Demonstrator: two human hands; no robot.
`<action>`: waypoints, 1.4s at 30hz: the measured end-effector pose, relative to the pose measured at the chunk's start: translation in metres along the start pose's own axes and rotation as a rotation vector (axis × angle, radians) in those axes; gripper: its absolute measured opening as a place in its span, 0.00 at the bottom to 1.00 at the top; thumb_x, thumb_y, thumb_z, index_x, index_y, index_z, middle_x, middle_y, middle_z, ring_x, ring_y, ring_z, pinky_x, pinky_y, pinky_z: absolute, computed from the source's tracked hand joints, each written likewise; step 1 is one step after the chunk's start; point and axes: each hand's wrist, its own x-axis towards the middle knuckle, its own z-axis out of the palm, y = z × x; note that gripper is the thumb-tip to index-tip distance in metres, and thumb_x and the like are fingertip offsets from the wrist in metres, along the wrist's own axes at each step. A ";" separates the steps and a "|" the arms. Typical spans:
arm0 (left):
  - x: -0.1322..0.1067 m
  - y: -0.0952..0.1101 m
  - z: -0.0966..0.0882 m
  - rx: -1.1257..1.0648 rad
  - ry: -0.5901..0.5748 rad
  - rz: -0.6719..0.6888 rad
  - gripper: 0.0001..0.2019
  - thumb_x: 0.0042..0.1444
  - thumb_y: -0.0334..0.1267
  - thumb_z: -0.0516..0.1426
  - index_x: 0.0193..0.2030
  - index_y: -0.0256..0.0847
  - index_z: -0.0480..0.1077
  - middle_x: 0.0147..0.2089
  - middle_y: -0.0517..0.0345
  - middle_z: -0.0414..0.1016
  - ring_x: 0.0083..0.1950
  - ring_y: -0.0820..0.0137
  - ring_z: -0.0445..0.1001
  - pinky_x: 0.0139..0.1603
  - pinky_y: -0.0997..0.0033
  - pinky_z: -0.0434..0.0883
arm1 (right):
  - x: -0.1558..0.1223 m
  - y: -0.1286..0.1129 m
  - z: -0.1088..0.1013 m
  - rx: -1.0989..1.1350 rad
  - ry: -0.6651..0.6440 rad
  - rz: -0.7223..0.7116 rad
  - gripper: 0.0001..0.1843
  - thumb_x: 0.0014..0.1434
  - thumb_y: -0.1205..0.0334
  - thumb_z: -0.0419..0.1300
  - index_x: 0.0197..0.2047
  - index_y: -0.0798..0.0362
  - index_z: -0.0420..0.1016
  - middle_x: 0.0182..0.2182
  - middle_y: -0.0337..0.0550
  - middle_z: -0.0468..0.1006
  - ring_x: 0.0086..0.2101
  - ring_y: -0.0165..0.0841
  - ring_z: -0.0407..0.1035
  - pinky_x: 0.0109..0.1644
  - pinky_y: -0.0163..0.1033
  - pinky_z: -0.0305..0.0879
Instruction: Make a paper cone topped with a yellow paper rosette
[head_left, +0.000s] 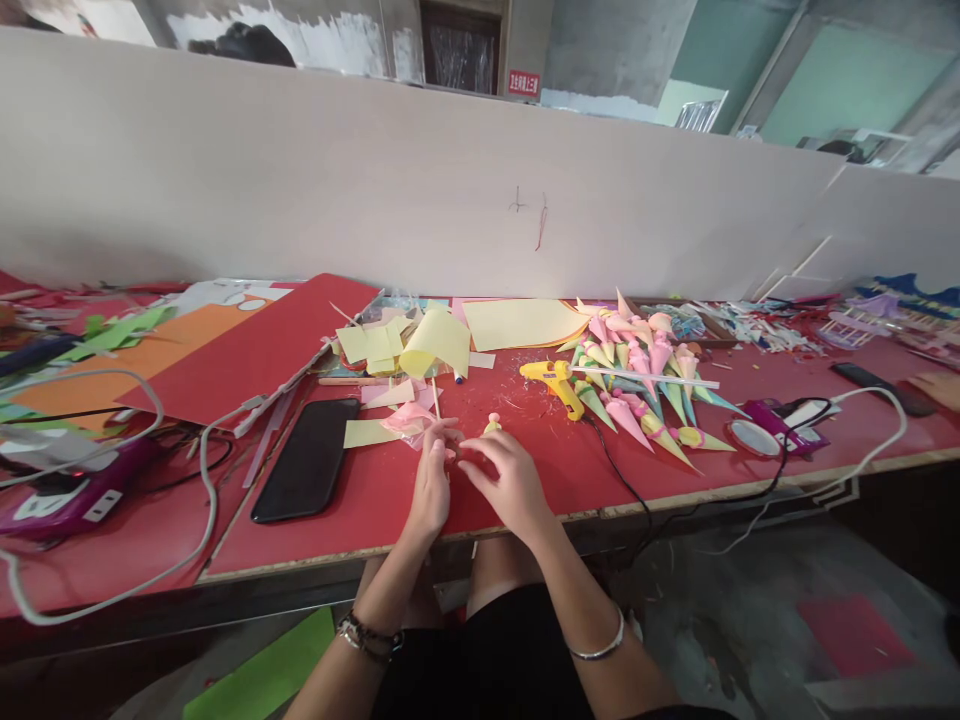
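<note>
Near the front edge of the red table, my left hand point(431, 482) and my right hand point(510, 482) meet with their fingertips close together. Both are closed, pinching something small between them that the fingers mostly hide. A crumpled pink sheet point(409, 420) lies just beyond my left fingers, and a thin pale stick point(436, 396) stands out behind them. Past my right hand sits a small yellow figure with a rounded top point(493, 422). To the right, a yellow glue gun point(553, 384) lies beside a pile of pastel paper cones point(637, 362).
A black phone point(307, 460) lies left of my hands. Yellow paper pieces point(435, 345) and a red board point(262, 350) are behind it. Purple power strips point(82, 490) with white cables sit at both sides. A pale partition point(420, 190) closes the table's back. Another person's hand point(937, 388) shows at far right.
</note>
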 end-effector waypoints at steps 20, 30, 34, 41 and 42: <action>-0.002 0.006 0.001 0.149 -0.169 0.116 0.18 0.59 0.46 0.37 0.47 0.39 0.57 0.40 0.54 0.65 0.42 0.69 0.65 0.45 0.68 0.63 | 0.001 -0.001 0.013 0.314 0.072 0.207 0.07 0.54 0.61 0.53 0.29 0.51 0.71 0.26 0.41 0.70 0.29 0.33 0.65 0.35 0.38 0.62; -0.001 0.011 0.005 0.283 -0.079 0.092 0.09 0.56 0.41 0.44 0.37 0.40 0.60 0.31 0.59 0.68 0.32 0.72 0.67 0.34 0.73 0.64 | 0.008 0.016 -0.016 0.760 0.327 0.483 0.09 0.48 0.58 0.59 0.32 0.54 0.73 0.27 0.40 0.75 0.29 0.30 0.69 0.36 0.37 0.66; -0.003 0.011 0.006 0.546 -0.072 0.189 0.09 0.54 0.41 0.48 0.26 0.40 0.60 0.24 0.62 0.65 0.25 0.74 0.63 0.26 0.76 0.60 | 0.005 0.024 -0.018 0.655 0.328 0.488 0.11 0.50 0.57 0.57 0.34 0.54 0.74 0.26 0.41 0.76 0.27 0.29 0.69 0.35 0.37 0.67; -0.010 0.015 0.009 0.947 -0.201 0.455 0.08 0.54 0.37 0.49 0.32 0.40 0.69 0.30 0.57 0.72 0.30 0.71 0.69 0.33 0.71 0.61 | 0.003 0.032 -0.008 0.696 0.285 0.511 0.09 0.48 0.58 0.58 0.32 0.54 0.73 0.29 0.41 0.76 0.30 0.31 0.71 0.37 0.37 0.67; -0.010 0.014 0.009 0.978 -0.222 0.479 0.09 0.55 0.36 0.48 0.35 0.41 0.69 0.32 0.56 0.73 0.31 0.70 0.70 0.34 0.71 0.61 | 0.003 0.034 -0.007 0.693 0.279 0.514 0.09 0.48 0.58 0.58 0.33 0.53 0.73 0.29 0.42 0.77 0.31 0.32 0.71 0.37 0.37 0.67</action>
